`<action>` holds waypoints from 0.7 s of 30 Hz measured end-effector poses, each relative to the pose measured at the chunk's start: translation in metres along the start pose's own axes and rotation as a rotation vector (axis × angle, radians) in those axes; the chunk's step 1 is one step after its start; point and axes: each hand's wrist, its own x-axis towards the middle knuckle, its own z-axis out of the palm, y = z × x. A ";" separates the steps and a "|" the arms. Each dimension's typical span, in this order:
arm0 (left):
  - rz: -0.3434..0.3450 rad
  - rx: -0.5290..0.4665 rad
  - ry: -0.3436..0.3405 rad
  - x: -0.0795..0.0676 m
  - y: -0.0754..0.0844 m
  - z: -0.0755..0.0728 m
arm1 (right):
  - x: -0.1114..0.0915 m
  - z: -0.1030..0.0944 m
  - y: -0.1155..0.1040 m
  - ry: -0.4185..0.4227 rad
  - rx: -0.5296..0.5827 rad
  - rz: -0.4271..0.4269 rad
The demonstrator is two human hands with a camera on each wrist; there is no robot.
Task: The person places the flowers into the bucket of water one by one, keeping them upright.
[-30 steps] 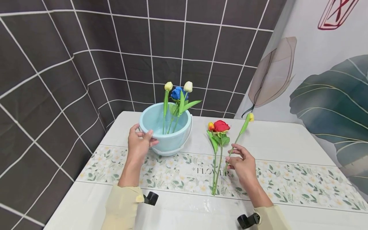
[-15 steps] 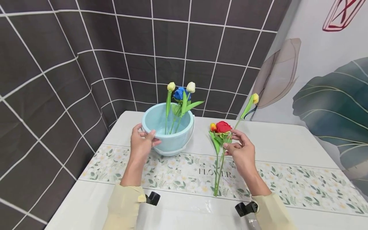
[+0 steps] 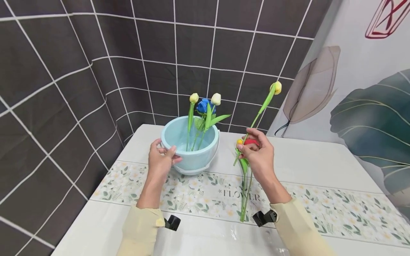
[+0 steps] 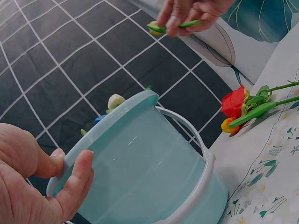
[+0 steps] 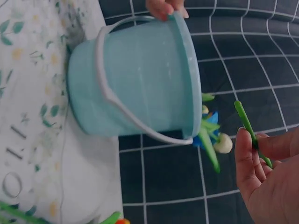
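My left hand (image 3: 159, 161) grips the near left rim of a light blue bucket (image 3: 196, 161), thumb over the edge. Inside the bucket lean a pale yellow tulip (image 3: 193, 98), a blue rose (image 3: 203, 106) and a white tulip (image 3: 216, 99). To the right, my right hand (image 3: 261, 156) pinches the stem of a yellow tulip (image 3: 266, 101), raised and tilted with its bloom up and to the right. Below that hand, a red rose (image 4: 233, 101) and an orange-yellow tulip (image 4: 228, 125) lie side by side on the table, partly hidden by it in the head view.
The white table (image 3: 205, 234) carries a floral printed band with lettering. A dark tiled backdrop (image 3: 153, 42) rises behind and at the left; a white leaf-print curtain (image 3: 352, 99) hangs at the right. The bucket's white handle (image 4: 198, 182) hangs down its side.
My right hand has lifted the yellow tulip off the table and carried it up and left over the red rose, toward the bucket. My left hand stays on the rim.
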 end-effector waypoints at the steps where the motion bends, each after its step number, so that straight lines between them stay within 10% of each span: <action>1: 0.001 0.001 0.000 0.000 0.000 0.000 | 0.001 0.003 -0.001 -0.004 0.009 -0.013; 21: 0.022 -0.003 -0.005 -0.001 -0.002 -0.001 | 0.026 0.047 -0.014 -0.013 0.063 -0.103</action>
